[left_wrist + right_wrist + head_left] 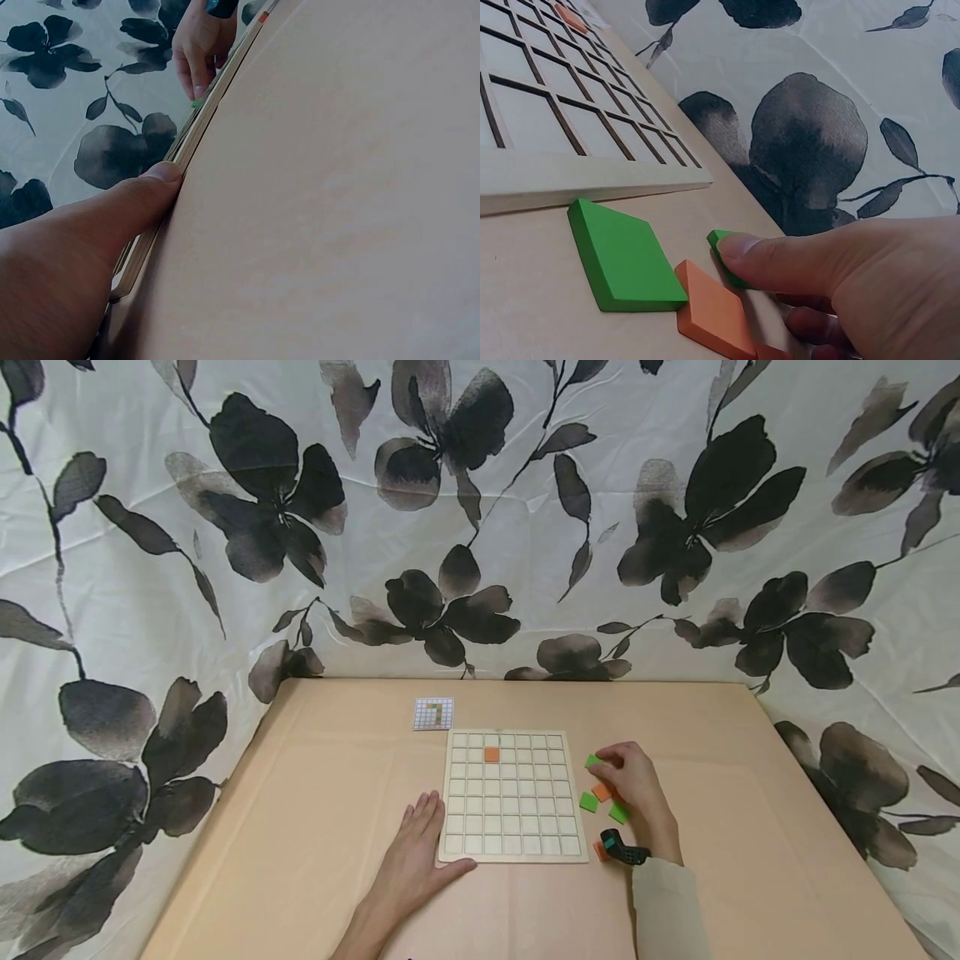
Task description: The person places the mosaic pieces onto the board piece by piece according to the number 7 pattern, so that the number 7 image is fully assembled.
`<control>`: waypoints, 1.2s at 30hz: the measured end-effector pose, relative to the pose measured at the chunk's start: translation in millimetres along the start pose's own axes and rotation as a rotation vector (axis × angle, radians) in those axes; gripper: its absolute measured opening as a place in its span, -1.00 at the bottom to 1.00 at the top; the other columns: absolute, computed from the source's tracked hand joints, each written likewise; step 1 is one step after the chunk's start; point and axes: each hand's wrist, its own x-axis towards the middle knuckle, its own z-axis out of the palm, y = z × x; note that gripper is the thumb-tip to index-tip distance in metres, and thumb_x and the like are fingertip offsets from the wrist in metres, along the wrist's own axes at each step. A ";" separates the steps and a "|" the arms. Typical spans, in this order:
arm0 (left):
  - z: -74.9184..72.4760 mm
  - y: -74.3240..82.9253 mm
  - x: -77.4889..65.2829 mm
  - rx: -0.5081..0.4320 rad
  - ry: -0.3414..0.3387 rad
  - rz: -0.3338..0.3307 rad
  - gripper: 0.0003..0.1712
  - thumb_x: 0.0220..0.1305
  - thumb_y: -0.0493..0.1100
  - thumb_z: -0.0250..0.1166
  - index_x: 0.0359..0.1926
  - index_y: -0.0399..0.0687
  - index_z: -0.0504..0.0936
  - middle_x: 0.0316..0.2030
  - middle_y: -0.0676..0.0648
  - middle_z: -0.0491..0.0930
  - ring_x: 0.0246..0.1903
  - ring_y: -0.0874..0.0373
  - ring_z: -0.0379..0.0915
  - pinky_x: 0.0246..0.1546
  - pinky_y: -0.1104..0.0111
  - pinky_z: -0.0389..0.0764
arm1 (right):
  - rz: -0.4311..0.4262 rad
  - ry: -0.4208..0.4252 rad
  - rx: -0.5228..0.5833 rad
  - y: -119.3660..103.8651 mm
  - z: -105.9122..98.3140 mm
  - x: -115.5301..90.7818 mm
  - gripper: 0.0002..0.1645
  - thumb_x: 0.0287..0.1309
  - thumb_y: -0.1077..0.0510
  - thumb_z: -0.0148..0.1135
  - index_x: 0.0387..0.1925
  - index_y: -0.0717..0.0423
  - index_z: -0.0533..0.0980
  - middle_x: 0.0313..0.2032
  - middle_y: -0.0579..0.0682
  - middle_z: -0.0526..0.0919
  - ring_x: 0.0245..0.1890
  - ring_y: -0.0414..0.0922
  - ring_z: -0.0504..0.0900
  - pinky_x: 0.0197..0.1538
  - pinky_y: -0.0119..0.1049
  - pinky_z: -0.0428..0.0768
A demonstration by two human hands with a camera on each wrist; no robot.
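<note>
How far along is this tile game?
Barely begun, it seems: one orange tile sits in the grid board. In hand: the right hand pinches a green tile beside the board. Likely left to place: the loose green tiles and orange tiles nearby, if the small patterned card is the guide.

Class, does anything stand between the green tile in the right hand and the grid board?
Nothing visible does. The right hand holds the green tile beside the grid board, with bare table between; the other loose tiles lie nearer the person.
</note>
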 end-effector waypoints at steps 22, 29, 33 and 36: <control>-2.0 0.8 2.2 -0.006 -0.017 -0.013 0.23 0.07 0.50 0.31 0.41 -0.41 0.31 0.47 -0.33 0.25 0.52 -0.18 0.08 0.59 0.03 0.08 | 0.004 0.017 0.033 1.2 -1.4 4.2 -0.73 0.33 0.14 0.28 0.01 0.12 0.58 -0.20 0.07 0.61 -0.22 -0.03 0.50 -0.24 -0.42 0.52; -3.1 1.7 3.4 -0.008 0.000 -0.002 0.20 0.07 0.46 0.34 0.40 -0.42 0.32 0.45 -0.34 0.27 0.51 -0.19 0.11 0.58 0.02 0.11 | 0.022 0.020 0.048 -0.4 -1.4 6.3 -0.71 0.34 0.12 0.27 0.04 0.13 0.57 -0.19 0.08 0.59 -0.21 -0.04 0.48 -0.29 -0.45 0.50; -3.5 1.9 4.0 -0.001 0.006 0.003 0.19 0.07 0.46 0.34 0.39 -0.43 0.33 0.45 -0.35 0.27 0.50 -0.20 0.12 0.58 0.01 0.12 | 0.030 0.029 0.060 -0.5 -1.7 7.7 -0.70 0.35 0.10 0.27 0.04 0.13 0.57 -0.18 0.09 0.60 -0.20 -0.04 0.49 -0.28 -0.43 0.51; -3.3 1.9 4.7 -0.001 0.005 0.004 0.20 0.07 0.46 0.34 0.39 -0.43 0.33 0.45 -0.35 0.27 0.50 -0.20 0.12 0.58 0.01 0.12 | 0.030 0.035 0.064 -0.5 -1.8 8.4 -0.69 0.35 0.09 0.26 0.04 0.13 0.57 -0.16 0.09 0.61 -0.18 -0.04 0.50 -0.23 -0.42 0.52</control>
